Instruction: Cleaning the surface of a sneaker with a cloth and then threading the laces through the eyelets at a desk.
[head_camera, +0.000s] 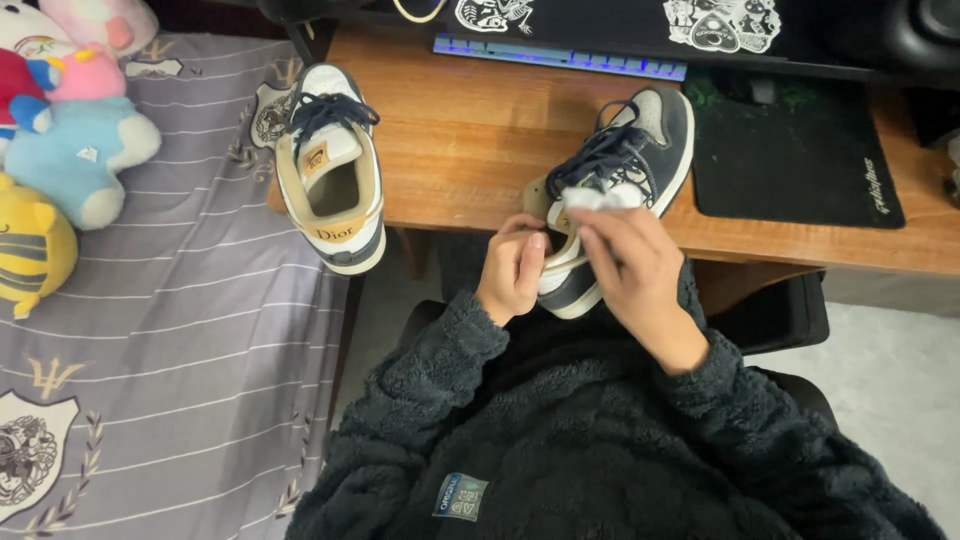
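Hands wiping a dark sneaker at the counter edge

Sneaker (640, 150) in navy and grey lies on the wooden counter (460, 150), toe pointing away and right, heel overhanging the near edge. Left hand (512, 270) curls its fingers around the heel. Right hand (640, 270) pinches a white wipe (600, 197) against the tongue. A second sneaker (330, 170) sits well apart at the counter's left end, beside the bed (180, 330). Open room lies between the two.
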